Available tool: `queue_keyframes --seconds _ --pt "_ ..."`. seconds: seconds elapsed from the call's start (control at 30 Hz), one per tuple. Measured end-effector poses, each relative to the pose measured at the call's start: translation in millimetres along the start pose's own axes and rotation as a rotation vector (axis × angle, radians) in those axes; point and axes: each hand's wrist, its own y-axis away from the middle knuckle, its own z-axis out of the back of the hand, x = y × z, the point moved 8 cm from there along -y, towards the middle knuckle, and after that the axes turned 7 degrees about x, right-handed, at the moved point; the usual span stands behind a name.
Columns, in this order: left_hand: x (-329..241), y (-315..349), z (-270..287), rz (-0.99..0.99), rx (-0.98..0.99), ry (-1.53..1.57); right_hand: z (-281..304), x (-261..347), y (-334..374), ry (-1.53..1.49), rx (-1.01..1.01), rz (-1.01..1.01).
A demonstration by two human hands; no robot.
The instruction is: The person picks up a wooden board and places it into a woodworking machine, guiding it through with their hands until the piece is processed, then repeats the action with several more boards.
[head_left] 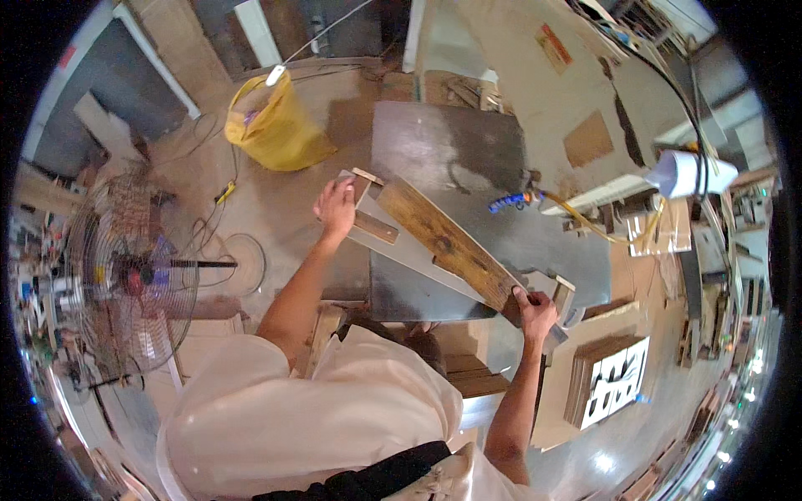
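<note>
A long brown wooden board (pixel 443 242) lies slantwise across a thin pale panel (pixel 418 268) above the dark worktable. Small wooden blocks stand at the panel's two ends, one (pixel 364 176) by my left hand and one (pixel 564 290) beyond my right. A short wooden strip (pixel 376 227) rests on the panel near its left end. My left hand (pixel 337 207) is closed around the panel's left end, fingers over the edge. At the board's near right end, my right hand (pixel 535 314) grips it with the thumb on top; its other fingers are partly hidden.
A dark metal-topped table (pixel 451 138) stands under the work. Beyond it at left sits a yellow sack (pixel 280 129); a standing fan (pixel 134 267) is at far left. A blue-tipped air hose (pixel 510 201) lies on the table's right. Stacked cardboard pieces (pixel 606 380) are at lower right.
</note>
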Motion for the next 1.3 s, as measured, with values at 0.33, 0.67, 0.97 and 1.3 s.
queue_keyframes --seconds 0.33,0.67,0.97,1.3 --pt "-13 34 0 0.06 -0.056 0.028 -37 15 -78 0.169 0.207 0.299" --pt "-19 60 -3 0.111 0.023 0.007 -30 13 -91 0.035 0.058 0.536" --pt "-15 95 -2 0.163 -0.038 -0.046 -31 13 -112 0.09 0.029 0.598" --pt "0 87 -7 0.108 -0.016 0.012 -51 2 -126 0.083 0.368 0.43"
